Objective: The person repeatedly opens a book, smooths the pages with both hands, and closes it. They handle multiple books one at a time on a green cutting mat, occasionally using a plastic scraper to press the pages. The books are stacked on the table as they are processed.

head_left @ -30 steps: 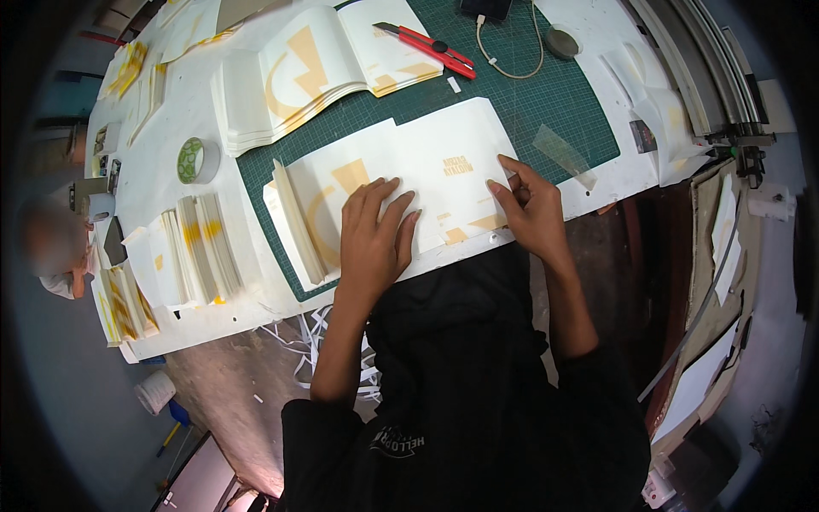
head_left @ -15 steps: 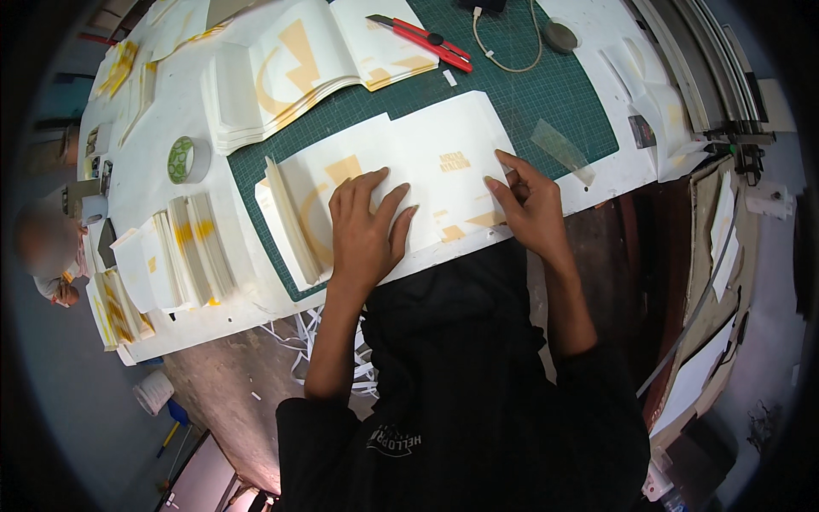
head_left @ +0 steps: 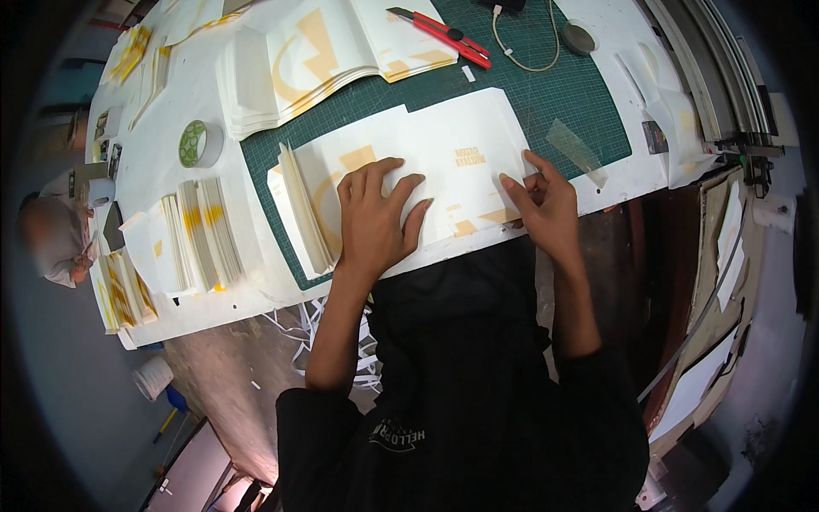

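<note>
A white printed sheet [head_left: 439, 196] with pale orange shapes lies on the green cutting mat [head_left: 589, 94] in front of me. At its left end a narrow block of folded pages [head_left: 300, 209] stands up from the sheet. My left hand [head_left: 375, 213] rests on the sheet's middle with fingers spread. My right hand [head_left: 548, 198] is at the sheet's right edge: the thumb lies on top, the index finger touches the edge, and the other fingers are curled, partly hidden. Behind the sheet, a red utility knife [head_left: 444, 36] lies across a stack of open printed sheets [head_left: 316, 64].
A tape roll [head_left: 200, 143] stands left of the mat. Page blocks with yellow marks [head_left: 200, 230] line the table's left side. At the back are a cable [head_left: 520, 61] and a round grey object [head_left: 580, 38]. Clear strips [head_left: 576, 154] lie right. Another person [head_left: 55, 230] is far left.
The whole scene has shifted slightly to the right in the view. Both hands keep nearly the same places on the sheet, and the left fingers have shifted a little.
</note>
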Available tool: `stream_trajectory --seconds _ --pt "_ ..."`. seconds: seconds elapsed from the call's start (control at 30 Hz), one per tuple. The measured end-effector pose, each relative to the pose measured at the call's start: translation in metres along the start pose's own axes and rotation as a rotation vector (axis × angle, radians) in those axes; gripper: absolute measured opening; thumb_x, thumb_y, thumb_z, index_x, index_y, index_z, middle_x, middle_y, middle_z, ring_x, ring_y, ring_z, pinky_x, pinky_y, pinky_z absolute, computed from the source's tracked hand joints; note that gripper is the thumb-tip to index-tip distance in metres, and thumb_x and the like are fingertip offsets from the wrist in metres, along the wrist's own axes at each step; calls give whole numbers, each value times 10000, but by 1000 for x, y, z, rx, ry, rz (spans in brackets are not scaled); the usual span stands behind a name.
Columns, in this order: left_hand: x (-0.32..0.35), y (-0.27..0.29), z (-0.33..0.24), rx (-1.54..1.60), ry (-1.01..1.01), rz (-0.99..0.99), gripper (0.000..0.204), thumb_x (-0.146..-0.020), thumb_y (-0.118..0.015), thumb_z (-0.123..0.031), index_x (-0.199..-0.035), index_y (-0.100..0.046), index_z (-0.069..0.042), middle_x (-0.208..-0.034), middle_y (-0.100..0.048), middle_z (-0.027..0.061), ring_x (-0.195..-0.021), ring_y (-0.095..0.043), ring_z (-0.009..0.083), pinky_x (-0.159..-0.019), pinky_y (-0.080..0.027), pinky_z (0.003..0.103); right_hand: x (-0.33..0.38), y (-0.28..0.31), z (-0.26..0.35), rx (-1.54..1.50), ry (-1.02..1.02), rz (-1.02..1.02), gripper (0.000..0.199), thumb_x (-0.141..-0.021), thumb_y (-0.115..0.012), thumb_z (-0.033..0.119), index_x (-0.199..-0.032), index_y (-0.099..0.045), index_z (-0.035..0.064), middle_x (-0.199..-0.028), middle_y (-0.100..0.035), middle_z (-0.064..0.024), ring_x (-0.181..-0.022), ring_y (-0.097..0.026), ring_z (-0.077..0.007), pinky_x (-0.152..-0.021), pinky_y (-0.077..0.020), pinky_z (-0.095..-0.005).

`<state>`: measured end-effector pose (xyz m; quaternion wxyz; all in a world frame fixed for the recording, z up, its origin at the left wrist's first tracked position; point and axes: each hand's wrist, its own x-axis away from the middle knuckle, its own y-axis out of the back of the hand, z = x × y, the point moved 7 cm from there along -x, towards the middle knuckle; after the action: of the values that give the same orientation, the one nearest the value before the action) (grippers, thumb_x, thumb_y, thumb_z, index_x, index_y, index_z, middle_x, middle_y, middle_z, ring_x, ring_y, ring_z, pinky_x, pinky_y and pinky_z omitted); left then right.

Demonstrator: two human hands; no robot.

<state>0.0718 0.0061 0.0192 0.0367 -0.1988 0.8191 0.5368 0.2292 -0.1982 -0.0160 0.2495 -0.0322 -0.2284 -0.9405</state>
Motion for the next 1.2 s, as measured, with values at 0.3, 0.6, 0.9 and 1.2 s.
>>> stream_trajectory --seconds 0.3,0.6,0.9,1.2 --pt "2 -3 5 19 30 10 339 -893 -823 -231 -1211 -732 -154 -1373 -618 133 -1314 -519 345 -1107 -361 500 37 -3 -9 -131 -171 -83 284 -937 -832 114 -1097 -705 -84 -793 -745 -117 -557 -671 -135 -490 -511 -278" --pt "6 -3 32 399 191 -129 502 -970 -750 -223 -1407 -603 -25 -1261 -693 164 -1202 -616 330 -1089 -424 453 82 -73 71 307 804 -156 302 -796 -742 -53 -1097 -728 -68 -1384 -655 -269 -1353 -601 -494 -1130 -498 -599" --pt "18 2 51 567 268 -351 339 -940 -764 -41 -1271 -703 1 -958 -680 115 -901 -635 233 -830 -505 347 89 -104 83 249 834 135 220 -902 -743 13 -1117 -744 -30 -1400 -660 -213 -1416 -566 -433 -1170 -434 -637" --pt "17 11 44 360 228 -378 139 -935 -718 17 -1053 -785 -15 -930 -661 123 -883 -617 241 -802 -489 342 14 -58 64 98 676 324 243 -874 -815 4 -1115 -810 30 -1194 -756 -114 -1141 -680 -306 -984 -557 -395"
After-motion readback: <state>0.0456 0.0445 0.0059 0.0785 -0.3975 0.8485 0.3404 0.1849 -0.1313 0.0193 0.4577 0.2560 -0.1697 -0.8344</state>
